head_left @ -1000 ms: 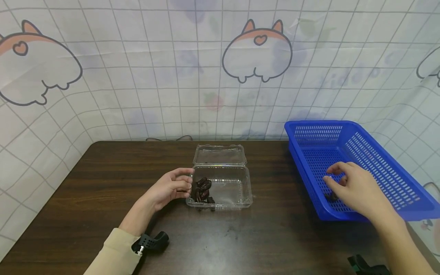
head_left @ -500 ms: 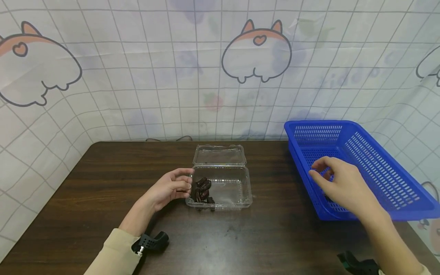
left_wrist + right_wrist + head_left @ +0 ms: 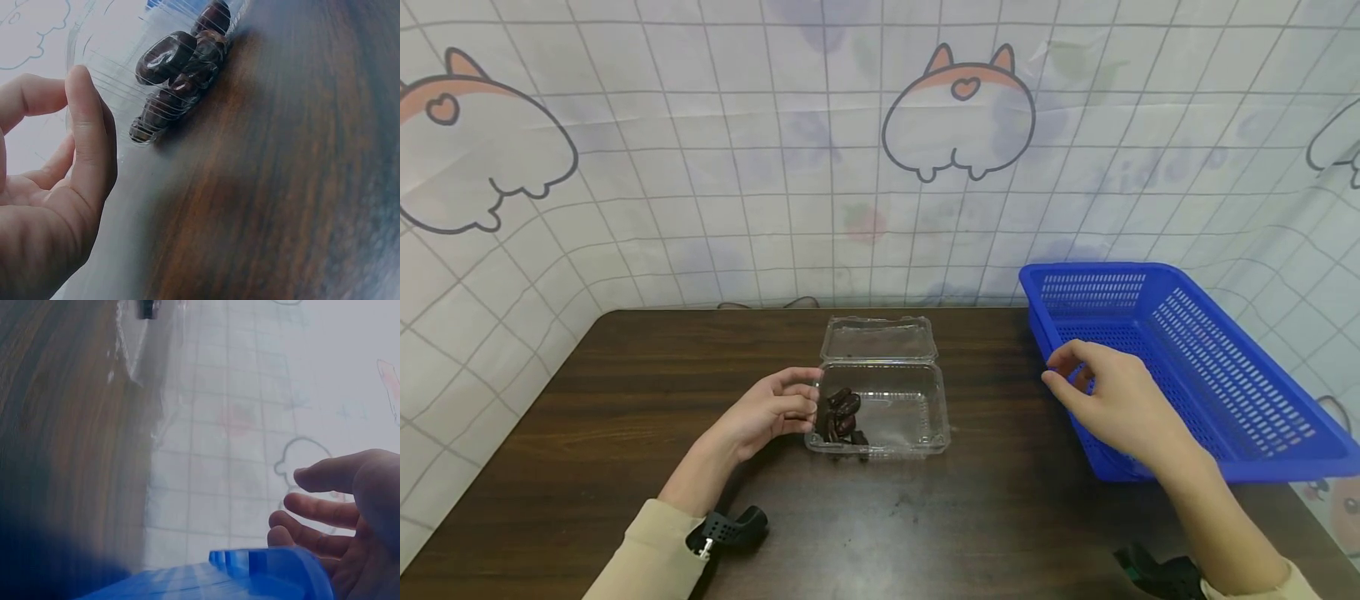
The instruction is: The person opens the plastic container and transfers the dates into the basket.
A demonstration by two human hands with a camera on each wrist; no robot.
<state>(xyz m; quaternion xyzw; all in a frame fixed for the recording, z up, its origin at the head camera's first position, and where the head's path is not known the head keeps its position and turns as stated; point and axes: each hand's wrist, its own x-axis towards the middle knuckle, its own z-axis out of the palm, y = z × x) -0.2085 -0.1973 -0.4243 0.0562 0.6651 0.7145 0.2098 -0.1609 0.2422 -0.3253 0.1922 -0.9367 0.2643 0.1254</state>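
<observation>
A clear plastic clamshell container (image 3: 898, 417) sits on the table with its lid folded back. Several dark brown dates (image 3: 846, 408) are heaped along its left side; the left wrist view shows these dates (image 3: 172, 59) through the ribbed wall. My left hand (image 3: 775, 410) pinches the container's left rim with thumb and fingertips. At the left rim of the blue basket (image 3: 1056, 354) hovers my right hand (image 3: 1112, 400), fingers loosely bent and holding nothing. In the right wrist view, thumb and fingers of this hand (image 3: 337, 519) stand apart above the basket's blue rim (image 3: 281, 562).
A dark wooden table (image 3: 700, 350) ends against a wall cloth (image 3: 775, 192) with grid lines and cartoon dogs. The deep slotted basket stands at the right edge. Thin cords (image 3: 801, 300) show behind the table. Black straps with cameras (image 3: 730, 529) sit on both wrists.
My right hand has moved left, from inside the basket to over its left rim. The dark piece seen earlier under that hand is now hidden. The left hand and container stay put.
</observation>
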